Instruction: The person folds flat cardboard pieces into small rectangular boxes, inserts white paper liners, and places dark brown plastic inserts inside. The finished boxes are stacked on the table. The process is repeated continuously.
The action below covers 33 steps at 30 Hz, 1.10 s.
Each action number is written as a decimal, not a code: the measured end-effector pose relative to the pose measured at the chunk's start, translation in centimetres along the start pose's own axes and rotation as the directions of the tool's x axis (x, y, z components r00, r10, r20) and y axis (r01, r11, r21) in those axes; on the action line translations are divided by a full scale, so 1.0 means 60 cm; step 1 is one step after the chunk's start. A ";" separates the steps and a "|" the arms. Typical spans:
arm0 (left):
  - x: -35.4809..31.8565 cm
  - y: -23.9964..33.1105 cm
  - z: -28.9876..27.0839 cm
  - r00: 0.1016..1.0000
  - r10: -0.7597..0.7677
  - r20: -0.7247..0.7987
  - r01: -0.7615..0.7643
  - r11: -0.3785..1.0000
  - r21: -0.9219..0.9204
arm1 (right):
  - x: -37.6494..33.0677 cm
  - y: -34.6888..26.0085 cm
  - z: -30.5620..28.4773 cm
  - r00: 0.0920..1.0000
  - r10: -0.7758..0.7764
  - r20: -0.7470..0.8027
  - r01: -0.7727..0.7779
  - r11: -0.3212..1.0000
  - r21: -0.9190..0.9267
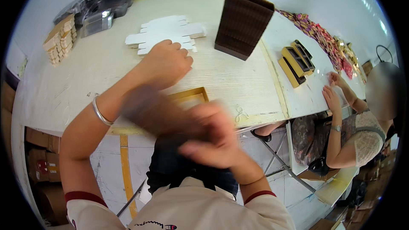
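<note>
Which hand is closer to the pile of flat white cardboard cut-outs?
Left. The left hand rests at the near edge of the pile of flat white cardboard cut-outs. The right hand is blurred, off the table, far nearer the person's body.

Pale cream wood-grain table [85, 76]. White flat die-cut card blanks [166, 34]. Dark brown ribbed upright box stack [243, 23]. Gold-rimmed shallow tray [191, 96]. Silver bangle [101, 113]. Multicoloured wrapped sweets [319, 32].

The left hand [166, 61] rests on the stack of white flat cutouts [168, 34], just left of the tall brown ridged stack [243, 23]. The right hand [208, 134], nearer, grips a blurred brown piece [149, 110] over a gold tray [191, 98].
</note>
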<state>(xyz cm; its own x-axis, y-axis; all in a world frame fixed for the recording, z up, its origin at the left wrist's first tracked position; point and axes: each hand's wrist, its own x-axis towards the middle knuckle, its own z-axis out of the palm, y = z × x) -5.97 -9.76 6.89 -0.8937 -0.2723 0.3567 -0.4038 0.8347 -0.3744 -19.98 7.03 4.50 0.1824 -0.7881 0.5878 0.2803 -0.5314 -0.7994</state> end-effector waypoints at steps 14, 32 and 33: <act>0.013 0.047 -0.039 0.994 0.106 0.032 -0.101 0.987 -0.128 | 0.003 0.000 0.013 0.935 0.271 0.227 -0.336 0.880 0.335; -0.149 0.119 -0.033 0.779 -0.528 0.339 0.599 0.467 -0.650 | 0.064 -0.009 -0.147 0.763 0.644 -0.061 -0.629 0.716 -0.304; -0.146 0.117 -0.033 0.796 -0.502 0.338 0.576 0.454 -0.680 | 0.076 0.004 -0.152 0.717 0.696 -0.026 -0.650 0.655 -0.386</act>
<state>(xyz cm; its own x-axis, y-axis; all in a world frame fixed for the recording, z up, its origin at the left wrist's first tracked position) -0.58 -0.56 2.79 -0.5744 -0.7980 0.1822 -0.5649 0.5475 0.6174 -27.66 0.47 5.85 0.3017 -0.9433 -0.1384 -0.2988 0.0443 -0.9533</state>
